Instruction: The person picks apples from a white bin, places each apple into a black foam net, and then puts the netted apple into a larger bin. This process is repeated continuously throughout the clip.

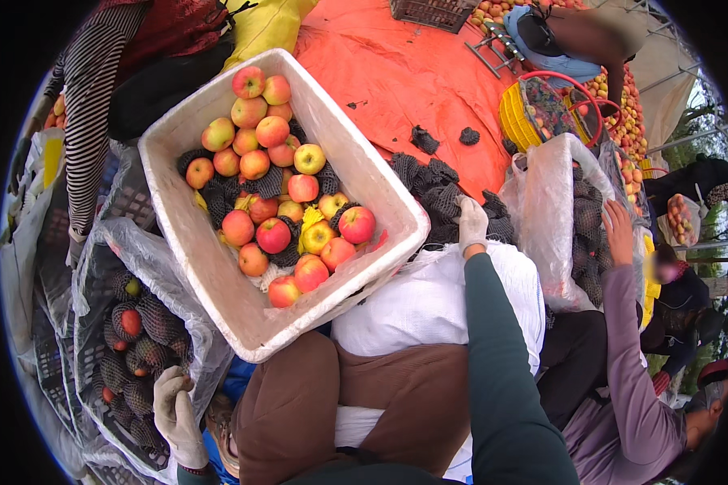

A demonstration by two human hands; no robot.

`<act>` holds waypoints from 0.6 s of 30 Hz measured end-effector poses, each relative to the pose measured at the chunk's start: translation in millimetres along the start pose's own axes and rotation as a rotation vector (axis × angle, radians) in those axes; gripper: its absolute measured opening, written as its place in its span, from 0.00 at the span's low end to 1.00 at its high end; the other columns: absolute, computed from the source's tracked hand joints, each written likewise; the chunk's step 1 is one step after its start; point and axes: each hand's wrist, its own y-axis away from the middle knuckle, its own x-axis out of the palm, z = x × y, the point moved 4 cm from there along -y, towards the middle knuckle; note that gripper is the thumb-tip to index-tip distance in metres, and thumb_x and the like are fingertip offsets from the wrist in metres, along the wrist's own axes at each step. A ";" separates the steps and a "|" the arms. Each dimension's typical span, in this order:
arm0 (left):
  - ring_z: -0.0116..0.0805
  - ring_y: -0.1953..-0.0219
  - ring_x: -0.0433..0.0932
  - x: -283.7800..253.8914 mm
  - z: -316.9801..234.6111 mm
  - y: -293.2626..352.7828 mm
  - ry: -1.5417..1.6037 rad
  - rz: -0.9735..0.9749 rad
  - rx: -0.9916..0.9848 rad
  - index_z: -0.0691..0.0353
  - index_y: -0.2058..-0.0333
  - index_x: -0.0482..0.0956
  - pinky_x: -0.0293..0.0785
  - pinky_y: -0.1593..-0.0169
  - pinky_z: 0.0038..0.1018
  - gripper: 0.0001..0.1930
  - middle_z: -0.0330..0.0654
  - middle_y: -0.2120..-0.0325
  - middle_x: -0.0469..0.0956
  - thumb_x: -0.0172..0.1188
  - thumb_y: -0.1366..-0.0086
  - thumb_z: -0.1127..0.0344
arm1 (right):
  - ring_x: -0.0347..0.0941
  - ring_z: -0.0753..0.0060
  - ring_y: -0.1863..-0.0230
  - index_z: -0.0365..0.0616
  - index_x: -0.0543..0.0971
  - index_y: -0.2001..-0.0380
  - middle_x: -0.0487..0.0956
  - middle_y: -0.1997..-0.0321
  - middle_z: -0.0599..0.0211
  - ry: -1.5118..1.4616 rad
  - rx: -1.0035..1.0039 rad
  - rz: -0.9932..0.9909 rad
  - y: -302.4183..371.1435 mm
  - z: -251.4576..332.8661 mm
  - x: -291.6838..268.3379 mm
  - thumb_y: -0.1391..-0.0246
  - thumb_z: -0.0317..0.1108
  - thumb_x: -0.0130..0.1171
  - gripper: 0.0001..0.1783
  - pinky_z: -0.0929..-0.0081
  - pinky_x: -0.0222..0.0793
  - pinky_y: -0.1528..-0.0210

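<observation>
A white tub point(162, 190) stands tilted before me, holding loose red-and-yellow apples point(273, 234) and some black foam net sleeves. At its right, my gloved right hand point(471, 224) reaches into a heap of black foam net sleeves point(437, 190), with its fingers closed on a sleeve at the near edge. My gloved left hand point(178, 416) hangs low at the left, fingers loosely bent and apart, with nothing visible in it. It is beside a plastic-lined crate point(97, 267) of apples wrapped in black nets point(141, 347).
A white sack point(412, 303) lies by my knees. On the right, another person's hand point(619, 230) touches a plastic-lined container point(534, 202) of netted apples. Yellow baskets point(514, 117) stand beyond on an orange tarp point(372, 73). A person in striped sleeves point(97, 105) is at the left.
</observation>
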 end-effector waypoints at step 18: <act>0.21 0.62 0.71 106.2 -159.8 64.9 0.658 0.843 0.018 0.68 0.52 0.70 0.71 0.58 0.19 0.18 0.39 0.60 0.73 0.56 0.43 0.75 | 0.69 0.77 0.57 0.31 0.70 0.54 0.74 0.57 0.64 -0.362 -0.218 0.420 365.8 266.9 -6.4 0.47 0.25 0.50 0.16 0.80 0.65 0.51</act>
